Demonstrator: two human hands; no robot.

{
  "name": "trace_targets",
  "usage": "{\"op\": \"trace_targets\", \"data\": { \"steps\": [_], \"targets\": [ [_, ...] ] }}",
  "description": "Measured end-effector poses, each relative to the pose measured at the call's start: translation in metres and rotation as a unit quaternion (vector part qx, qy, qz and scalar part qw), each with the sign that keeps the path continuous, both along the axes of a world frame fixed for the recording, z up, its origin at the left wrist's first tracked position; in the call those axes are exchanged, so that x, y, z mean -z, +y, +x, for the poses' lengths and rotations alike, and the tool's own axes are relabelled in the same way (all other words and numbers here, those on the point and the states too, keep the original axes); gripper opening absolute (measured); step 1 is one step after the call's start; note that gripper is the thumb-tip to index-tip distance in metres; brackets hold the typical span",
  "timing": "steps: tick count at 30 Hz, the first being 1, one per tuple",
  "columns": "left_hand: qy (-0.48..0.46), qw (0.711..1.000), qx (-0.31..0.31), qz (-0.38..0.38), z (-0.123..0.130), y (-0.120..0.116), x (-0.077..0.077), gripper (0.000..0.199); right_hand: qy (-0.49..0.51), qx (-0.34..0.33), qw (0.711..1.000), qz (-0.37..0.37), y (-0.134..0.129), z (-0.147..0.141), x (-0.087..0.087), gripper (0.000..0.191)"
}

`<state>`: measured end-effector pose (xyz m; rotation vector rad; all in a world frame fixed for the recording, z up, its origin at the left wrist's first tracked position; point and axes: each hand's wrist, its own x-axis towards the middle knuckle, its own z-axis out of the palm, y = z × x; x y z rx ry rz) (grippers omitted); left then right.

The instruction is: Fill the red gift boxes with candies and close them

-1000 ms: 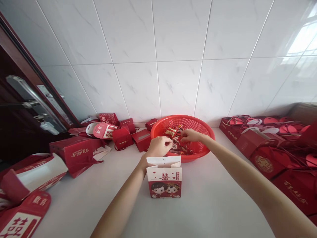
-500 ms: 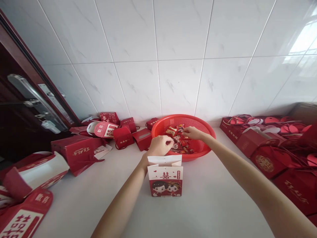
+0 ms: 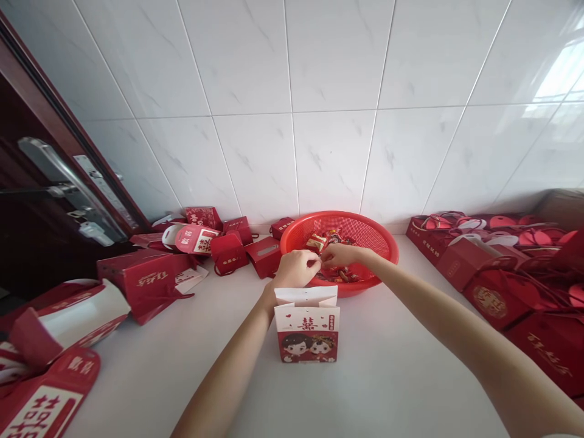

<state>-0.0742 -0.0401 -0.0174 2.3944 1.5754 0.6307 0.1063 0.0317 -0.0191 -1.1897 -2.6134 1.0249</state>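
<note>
A red plastic basket [image 3: 383, 234] against the tiled wall holds several wrapped candies [image 3: 344, 274]. My left hand [image 3: 296, 267] is over its front left rim, fingers curled closed; whatever they hold, if anything, is hidden. Inside the basket, my right hand [image 3: 340, 255] is pinched closed above the candies, its fingertips close to those of my left hand. I cannot make out what lies between them. In front of the basket a red and white paper gift box [image 3: 306, 334] with two cartoon figures stands upright, its top flaps open.
Red gift boxes [image 3: 137, 280] lie scattered on the white table [image 3: 387, 377] at left, beside a dark door with a metal handle [image 3: 68, 176]. At right, rows of red boxes [image 3: 493, 292] with cord handles stand packed together.
My right hand has moved left and slightly down within the basket, up to my left hand. My left hand and the gift box have stayed nearly in place.
</note>
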Motion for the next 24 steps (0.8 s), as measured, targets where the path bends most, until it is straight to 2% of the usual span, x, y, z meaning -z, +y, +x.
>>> {"op": "trace_targets", "data": {
  "steps": [5,8,11,13,14,17,19,21,24],
  "targets": [
    [-0.01,1.0,0.004,-0.006,0.001,-0.001,0.0,0.026,0.034,0.025,0.999,-0.011,0.001,0.0,0.006,0.02],
    [-0.032,0.999,0.013,-0.005,0.0,-0.002,0.002,0.024,0.12,0.07,0.99,0.004,0.0,0.01,-0.001,0.022],
    [-0.043,0.999,0.015,-0.028,-0.004,0.0,0.0,0.022,0.241,0.131,0.962,0.016,-0.003,0.021,-0.011,0.033],
    [-0.039,0.997,0.027,-0.067,-0.007,0.007,-0.005,0.022,0.341,0.169,0.924,0.016,-0.007,0.027,-0.016,0.043],
    [-0.033,0.994,0.044,-0.091,-0.008,0.011,-0.008,0.024,0.406,0.188,0.894,0.008,-0.01,0.03,-0.018,0.045],
    [0.011,0.98,0.132,-0.15,-0.003,0.033,-0.016,0.028,0.599,0.244,0.762,-0.046,-0.018,0.04,-0.019,0.041],
    [0.065,0.967,0.195,-0.148,0.009,0.05,-0.02,0.031,0.663,0.294,0.683,-0.087,-0.022,0.045,-0.017,0.038],
    [0.126,0.956,0.233,-0.125,0.027,0.065,-0.02,0.036,0.666,0.34,0.655,-0.106,-0.025,0.049,-0.014,0.036],
    [0.225,0.932,0.263,-0.108,0.058,0.082,-0.016,0.048,0.656,0.368,0.65,-0.109,-0.028,0.051,-0.01,0.034]
  ]
}}
